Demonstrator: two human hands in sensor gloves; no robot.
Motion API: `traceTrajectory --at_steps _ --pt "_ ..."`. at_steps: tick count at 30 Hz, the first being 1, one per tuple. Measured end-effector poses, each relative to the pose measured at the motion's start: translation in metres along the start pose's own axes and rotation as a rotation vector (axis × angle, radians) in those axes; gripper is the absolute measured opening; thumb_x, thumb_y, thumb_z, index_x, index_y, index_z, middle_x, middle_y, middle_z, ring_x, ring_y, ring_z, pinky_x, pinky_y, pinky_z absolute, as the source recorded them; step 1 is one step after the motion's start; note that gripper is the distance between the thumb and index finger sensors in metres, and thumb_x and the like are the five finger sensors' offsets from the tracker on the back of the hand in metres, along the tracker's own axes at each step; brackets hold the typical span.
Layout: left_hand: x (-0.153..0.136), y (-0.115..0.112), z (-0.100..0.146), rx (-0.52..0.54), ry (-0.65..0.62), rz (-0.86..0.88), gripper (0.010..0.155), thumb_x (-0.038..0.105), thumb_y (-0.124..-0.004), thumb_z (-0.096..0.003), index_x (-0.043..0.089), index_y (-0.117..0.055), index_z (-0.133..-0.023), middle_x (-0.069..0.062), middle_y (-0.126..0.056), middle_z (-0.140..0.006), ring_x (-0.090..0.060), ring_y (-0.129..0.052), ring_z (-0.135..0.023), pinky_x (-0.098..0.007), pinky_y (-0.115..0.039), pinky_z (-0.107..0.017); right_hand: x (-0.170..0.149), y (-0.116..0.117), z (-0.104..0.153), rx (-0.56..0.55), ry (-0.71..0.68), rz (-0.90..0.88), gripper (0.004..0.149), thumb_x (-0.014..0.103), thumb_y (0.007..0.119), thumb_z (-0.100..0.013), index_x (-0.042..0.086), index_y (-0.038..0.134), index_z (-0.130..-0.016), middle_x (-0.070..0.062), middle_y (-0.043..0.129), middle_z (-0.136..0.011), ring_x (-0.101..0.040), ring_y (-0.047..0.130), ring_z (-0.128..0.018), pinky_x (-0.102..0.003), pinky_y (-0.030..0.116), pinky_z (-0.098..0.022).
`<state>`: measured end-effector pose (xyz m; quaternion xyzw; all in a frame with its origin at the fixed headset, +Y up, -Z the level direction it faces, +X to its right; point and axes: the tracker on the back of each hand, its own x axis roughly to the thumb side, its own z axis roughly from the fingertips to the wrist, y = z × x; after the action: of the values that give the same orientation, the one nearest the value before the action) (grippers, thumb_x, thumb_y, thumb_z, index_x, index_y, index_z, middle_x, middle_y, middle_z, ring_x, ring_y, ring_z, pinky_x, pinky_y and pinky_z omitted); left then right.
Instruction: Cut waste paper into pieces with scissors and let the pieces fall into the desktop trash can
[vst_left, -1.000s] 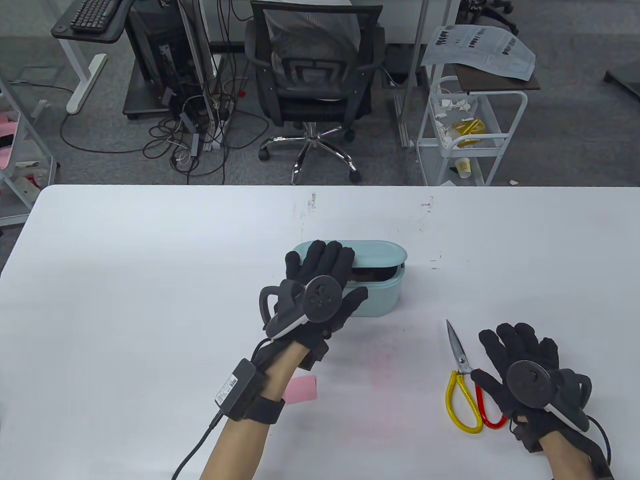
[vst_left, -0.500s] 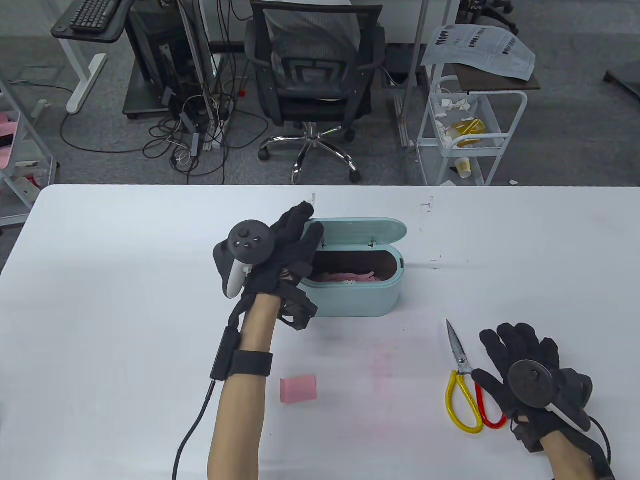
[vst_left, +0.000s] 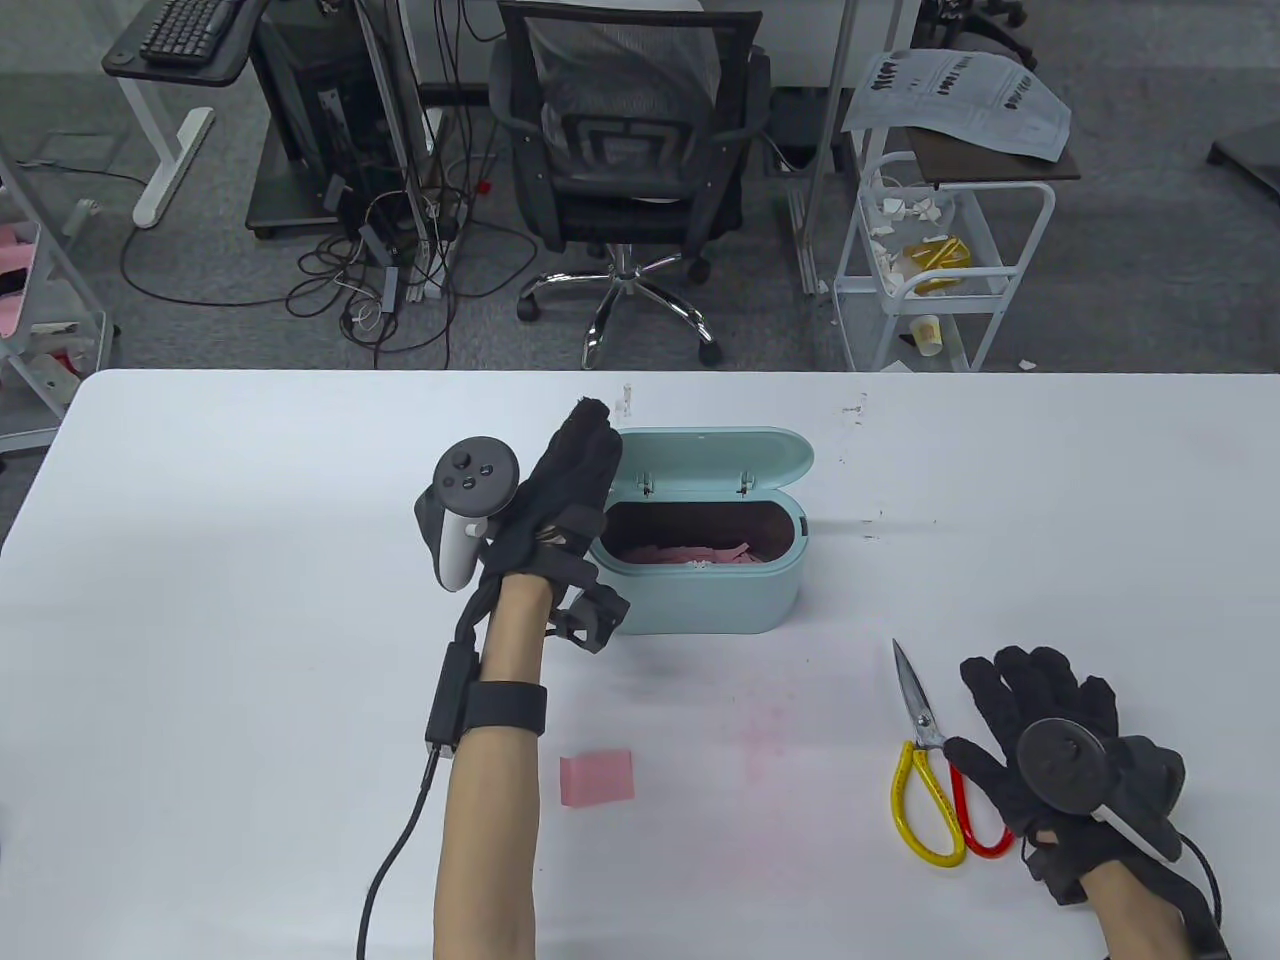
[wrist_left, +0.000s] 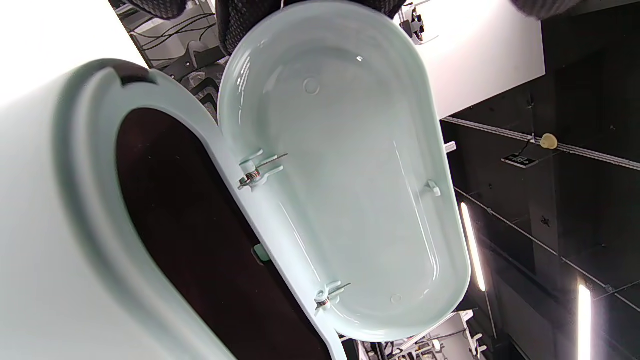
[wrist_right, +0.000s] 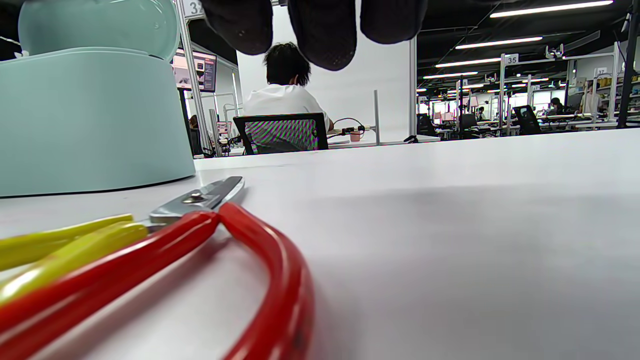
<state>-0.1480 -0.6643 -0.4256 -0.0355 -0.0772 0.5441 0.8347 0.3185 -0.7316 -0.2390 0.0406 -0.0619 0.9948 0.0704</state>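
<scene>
The mint-green desktop trash can stands mid-table with its lid tipped up and back; pink paper scraps lie inside. My left hand stands upright at the can's left end, fingers straight, against the lid's left edge; the left wrist view looks into the lid's underside and the dark inside. A pink paper piece lies flat near the front. Scissors with a yellow and a red handle lie at the right, blades closed. My right hand rests flat beside them, its thumb over the red handle.
An office chair, cables and a white wire cart stand on the floor beyond the table's far edge. A person sits at another desk in the right wrist view. The white table spreads wide to the left and far right.
The left hand went from pressing on the shut lid to upright at the can's left end; the lid swung up and open. The right hand and the scissors stayed still.
</scene>
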Motion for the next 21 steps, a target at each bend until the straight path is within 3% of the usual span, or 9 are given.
traceTrajectory --at_steps 7,10,13,21 --pt "0.005 0.011 0.021 0.053 -0.062 -0.056 0.088 0.078 -0.050 -0.0493 0.027 -0.034 -0.119 -0.011 -0.038 -0.128 -0.041 -0.041 -0.118 -0.067 -0.035 -0.078 0.000 0.000 0.000 0.002 -0.007 -0.001 0.082 0.074 0.053 -0.031 0.037 0.050 -0.104 -0.001 0.051 -0.111 -0.041 0.046 -0.106 -0.070 0.038 -0.070" --pt "0.010 0.017 0.039 0.083 -0.098 -0.187 0.087 0.077 -0.051 -0.0493 0.026 -0.036 -0.118 -0.012 -0.039 -0.127 -0.041 -0.040 -0.118 -0.067 -0.036 -0.077 0.001 0.000 0.000 -0.002 -0.008 0.002 0.082 0.074 0.053 -0.031 0.036 0.050 -0.104 -0.001 0.050 -0.111 -0.041 0.046 -0.106 -0.070 0.038 -0.069" --pt "0.009 0.022 0.066 0.104 -0.097 -0.358 0.085 0.076 -0.052 -0.0494 0.027 -0.040 -0.118 -0.011 -0.041 -0.127 -0.041 -0.041 -0.118 -0.066 -0.037 -0.078 0.001 0.001 0.000 -0.006 -0.009 -0.001 0.082 0.074 0.053 -0.031 0.036 0.050 -0.104 -0.001 0.051 -0.111 -0.041 0.046 -0.106 -0.070 0.038 -0.069" --pt "-0.022 0.024 0.135 0.163 -0.073 -0.617 0.085 0.075 -0.054 -0.0486 0.026 -0.042 -0.118 -0.011 -0.041 -0.127 -0.040 -0.038 -0.118 -0.067 -0.033 -0.077 -0.001 0.005 -0.001 0.006 0.000 0.001 0.081 0.074 0.053 -0.031 0.037 0.050 -0.103 -0.001 0.051 -0.111 -0.041 0.046 -0.106 -0.070 0.038 -0.069"
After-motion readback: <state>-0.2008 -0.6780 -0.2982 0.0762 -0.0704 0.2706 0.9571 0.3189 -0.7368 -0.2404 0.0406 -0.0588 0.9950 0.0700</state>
